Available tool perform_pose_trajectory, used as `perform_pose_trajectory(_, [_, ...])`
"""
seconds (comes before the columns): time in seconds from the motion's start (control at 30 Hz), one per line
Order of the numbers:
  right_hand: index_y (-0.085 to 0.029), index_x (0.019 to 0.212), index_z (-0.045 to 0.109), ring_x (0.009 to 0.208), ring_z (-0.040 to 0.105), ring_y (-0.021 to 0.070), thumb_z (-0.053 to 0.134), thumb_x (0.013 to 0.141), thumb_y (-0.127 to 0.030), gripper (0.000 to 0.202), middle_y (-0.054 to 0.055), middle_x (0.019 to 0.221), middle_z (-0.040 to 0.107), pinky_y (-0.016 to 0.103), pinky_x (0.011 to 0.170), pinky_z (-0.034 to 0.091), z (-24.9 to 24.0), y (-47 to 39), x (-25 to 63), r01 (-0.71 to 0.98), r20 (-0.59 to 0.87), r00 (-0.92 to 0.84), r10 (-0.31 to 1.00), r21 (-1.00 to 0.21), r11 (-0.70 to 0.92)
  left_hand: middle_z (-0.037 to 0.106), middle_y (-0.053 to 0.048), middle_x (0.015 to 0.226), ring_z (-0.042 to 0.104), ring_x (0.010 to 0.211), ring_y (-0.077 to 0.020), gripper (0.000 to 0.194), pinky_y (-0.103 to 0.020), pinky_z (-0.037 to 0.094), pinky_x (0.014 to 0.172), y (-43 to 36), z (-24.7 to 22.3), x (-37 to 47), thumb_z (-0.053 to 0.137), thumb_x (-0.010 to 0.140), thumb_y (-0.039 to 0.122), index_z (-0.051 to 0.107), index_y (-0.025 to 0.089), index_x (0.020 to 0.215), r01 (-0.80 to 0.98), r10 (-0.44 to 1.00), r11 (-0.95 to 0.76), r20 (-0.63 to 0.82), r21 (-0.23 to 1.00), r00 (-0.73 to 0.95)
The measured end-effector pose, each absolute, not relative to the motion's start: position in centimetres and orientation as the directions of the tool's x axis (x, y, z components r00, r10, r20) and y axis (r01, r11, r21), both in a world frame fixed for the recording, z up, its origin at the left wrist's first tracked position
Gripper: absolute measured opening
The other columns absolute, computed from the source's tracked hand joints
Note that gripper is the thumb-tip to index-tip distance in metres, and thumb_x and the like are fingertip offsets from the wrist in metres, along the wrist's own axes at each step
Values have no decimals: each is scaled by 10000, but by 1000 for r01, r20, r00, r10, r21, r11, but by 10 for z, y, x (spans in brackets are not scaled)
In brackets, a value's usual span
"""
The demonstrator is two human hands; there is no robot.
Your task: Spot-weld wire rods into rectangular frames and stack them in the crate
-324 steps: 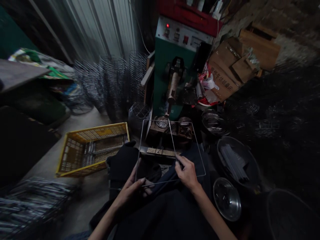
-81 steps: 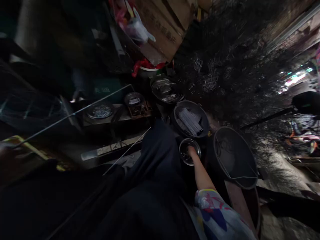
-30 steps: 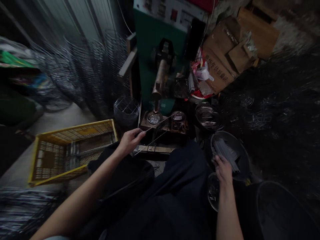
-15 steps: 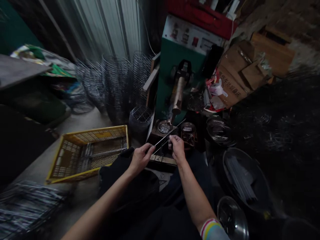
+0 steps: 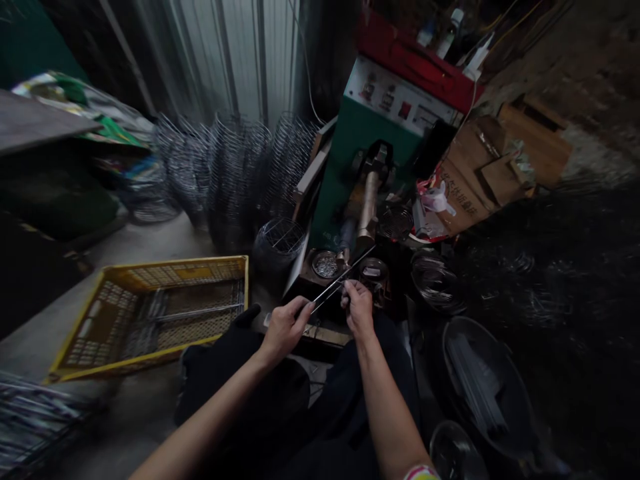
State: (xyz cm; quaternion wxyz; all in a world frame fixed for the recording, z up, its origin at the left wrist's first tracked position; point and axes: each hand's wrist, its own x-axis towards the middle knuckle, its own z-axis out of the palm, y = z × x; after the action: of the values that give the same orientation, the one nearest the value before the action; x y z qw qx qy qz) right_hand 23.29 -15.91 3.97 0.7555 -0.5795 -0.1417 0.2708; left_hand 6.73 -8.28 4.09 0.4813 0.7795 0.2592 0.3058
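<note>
We cannot tell what, if anything, the bare right hand (image 5: 359,308) grips: too small. Left edge crops the pile of grey metal rods (image 5: 37,417); bottom edge cuts the round, shiny metal bowl (image 5: 463,441).

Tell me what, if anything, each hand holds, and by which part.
The left hand grips the thin metal wire at its near end. The right hand is curled close to the wire; whether it holds anything cannot be told.
</note>
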Motion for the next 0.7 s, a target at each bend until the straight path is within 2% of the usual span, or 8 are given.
perform_pose_trajectory(0.7, [-178, 662, 561, 387, 391, 23, 803, 636, -415, 339, -81, 525, 503, 151, 366, 278, 47, -147, 252, -252, -84, 815, 574, -942, 221, 510, 29, 592, 438, 555, -116, 348, -233, 341, 565, -73, 48, 88, 476, 937, 411, 607, 177, 715, 96, 695, -448, 278, 889, 663])
